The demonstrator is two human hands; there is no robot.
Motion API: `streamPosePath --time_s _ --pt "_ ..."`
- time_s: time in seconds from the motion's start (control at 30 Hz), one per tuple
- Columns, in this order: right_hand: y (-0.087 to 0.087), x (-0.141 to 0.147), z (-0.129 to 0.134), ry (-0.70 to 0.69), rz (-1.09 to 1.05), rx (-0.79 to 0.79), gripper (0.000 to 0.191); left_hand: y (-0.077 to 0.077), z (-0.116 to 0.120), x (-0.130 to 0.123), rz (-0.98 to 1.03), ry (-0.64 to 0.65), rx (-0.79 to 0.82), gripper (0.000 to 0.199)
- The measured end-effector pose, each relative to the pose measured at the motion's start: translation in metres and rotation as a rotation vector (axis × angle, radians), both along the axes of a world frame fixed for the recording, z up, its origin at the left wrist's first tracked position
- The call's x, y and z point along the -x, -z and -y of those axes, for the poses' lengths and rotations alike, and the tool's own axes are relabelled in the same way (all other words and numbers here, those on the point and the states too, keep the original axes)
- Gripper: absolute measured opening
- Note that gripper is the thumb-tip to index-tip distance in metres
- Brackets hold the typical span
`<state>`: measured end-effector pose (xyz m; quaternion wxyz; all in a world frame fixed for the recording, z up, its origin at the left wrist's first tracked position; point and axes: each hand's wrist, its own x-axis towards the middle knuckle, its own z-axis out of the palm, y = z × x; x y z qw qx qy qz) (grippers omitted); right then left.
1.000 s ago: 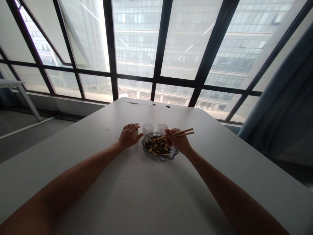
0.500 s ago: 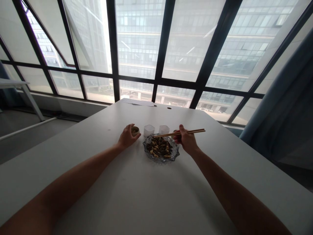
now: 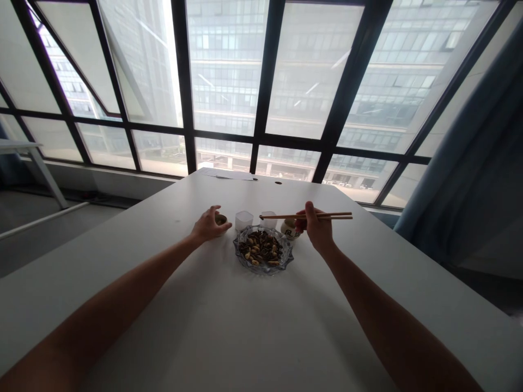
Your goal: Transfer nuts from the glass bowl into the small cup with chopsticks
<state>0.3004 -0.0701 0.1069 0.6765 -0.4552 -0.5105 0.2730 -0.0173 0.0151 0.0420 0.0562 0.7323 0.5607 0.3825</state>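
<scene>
My right hand is closed round a pair of wooden chopsticks, whose tips point left over the back of a glass bowl. A small dark piece is at the tips. Peanuts and dark seeds lie in the bowl. Left of it, my left hand curls its fingers round a small round cup. Two translucent cups, one on the left and one on the right, stand behind the bowl. A pale jar with dark characters stands beside my right hand.
The white table reaches towards the windows, with a paper sheet at its far edge. A blue curtain hangs on the right. Another white table stands at the far left.
The chopstick tips have risen from the seeds to above the bowl's back rim, with a dark piece now visible there. More of the pale jar shows. The whole view has shifted slightly.
</scene>
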Motion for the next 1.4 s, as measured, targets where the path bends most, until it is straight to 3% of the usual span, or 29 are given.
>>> streamPosePath --time_s 0.2,0.37,0.43,0.6,0.9,1.0,1.1,1.27,1.4 --pt "-0.005 -0.010 -0.001 0.056 -0.034 -0.018 0.061 -0.026 -0.007 -0.035 -0.181 0.109 0.023 0.069" --pt "-0.005 -0.011 -0.001 0.067 -0.014 -0.031 0.062 -0.031 -0.014 -0.061 -0.184 0.129 0.104 0.068" --pt "-0.005 -0.010 0.000 0.067 -0.015 -0.047 0.062 -0.030 -0.014 -0.064 -0.144 0.171 0.051 0.070" --pt "-0.010 -0.004 0.006 0.079 0.012 -0.103 0.061 -0.026 -0.007 -0.059 -0.155 0.360 -0.261 0.068" --pt "-0.001 0.024 0.019 0.059 0.105 -0.173 0.059 -0.026 -0.001 -0.059 -0.155 0.410 -0.305 0.065" --pt "0.001 0.031 0.022 0.037 0.119 -0.183 0.059 -0.027 0.000 -0.060 -0.155 0.398 -0.323 0.064" --pt "-0.006 0.025 0.021 0.080 0.111 -0.191 0.059 -0.026 -0.003 -0.062 -0.162 0.335 -0.240 0.063" --pt "-0.020 -0.008 0.012 0.120 0.081 -0.186 0.060 -0.028 -0.018 -0.060 -0.220 0.196 -0.006 0.062" --pt "-0.024 -0.043 0.002 0.124 0.041 -0.157 0.062 -0.045 -0.028 -0.069 -0.291 0.133 0.098 0.071"
